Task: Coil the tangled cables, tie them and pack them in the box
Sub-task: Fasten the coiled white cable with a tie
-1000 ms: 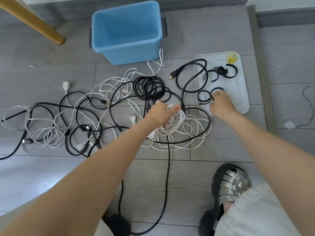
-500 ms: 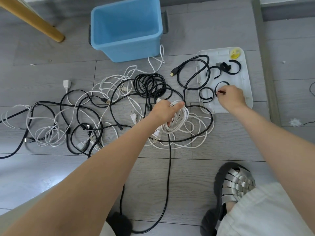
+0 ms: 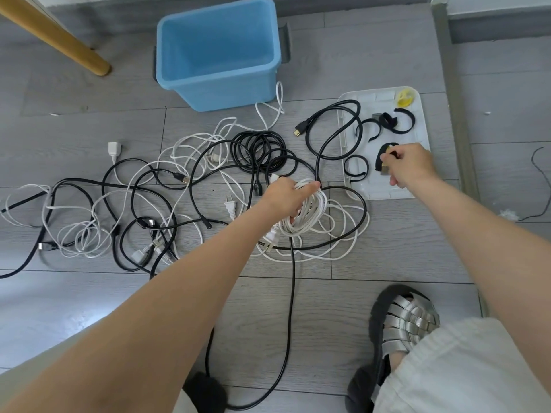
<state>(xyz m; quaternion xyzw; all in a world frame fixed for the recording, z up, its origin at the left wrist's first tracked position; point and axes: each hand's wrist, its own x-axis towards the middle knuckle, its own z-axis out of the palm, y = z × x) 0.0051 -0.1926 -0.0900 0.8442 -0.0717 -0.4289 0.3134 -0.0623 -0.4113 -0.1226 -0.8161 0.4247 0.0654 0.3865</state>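
Tangled cables (image 3: 143,204): black and white leads, mixed, spread across the grey floor (image 3: 74,308) from the far left edge to the middle; plugs and connectors lie loose among the loops. None of this heap is coiled or tied.

Wooden leg (image 3: 59,40): upper left, well apart from the heap.

Blue box (image 3: 219,52): upright, open, nothing visible inside; stands beyond the heap, a thin white lead touching its near wall.

Black coil (image 3: 259,150): round bundle lying near the box, no tie visible on it.

Left hand (image 3: 286,195): fingers curled round the white coil (image 3: 308,210), a bunched loop of white cable held just above the floor. A white plug hangs from its lower end, and loose white loops and a long black cable (image 3: 290,293) run under and past it.

White tray (image 3: 423,144): flat on the floor right of the heap; carries several black strap ties (image 3: 354,168) and a yellow one. A black lead crosses its left rim.

Right hand (image 3: 408,165): over the tray, fingertips pinching one black strap (image 3: 380,156) at its end.

Sandalled foot (image 3: 405,320): lower right, beside the long black cable.

Risks, as judged:
- The one-handed hold on the white coil could loosen while the strap is brought across, letting turns spring out.
- Neighbouring black cable lies close enough to be caught inside the strap.
- Lifting the coil may drag the loops still lying on the floor.
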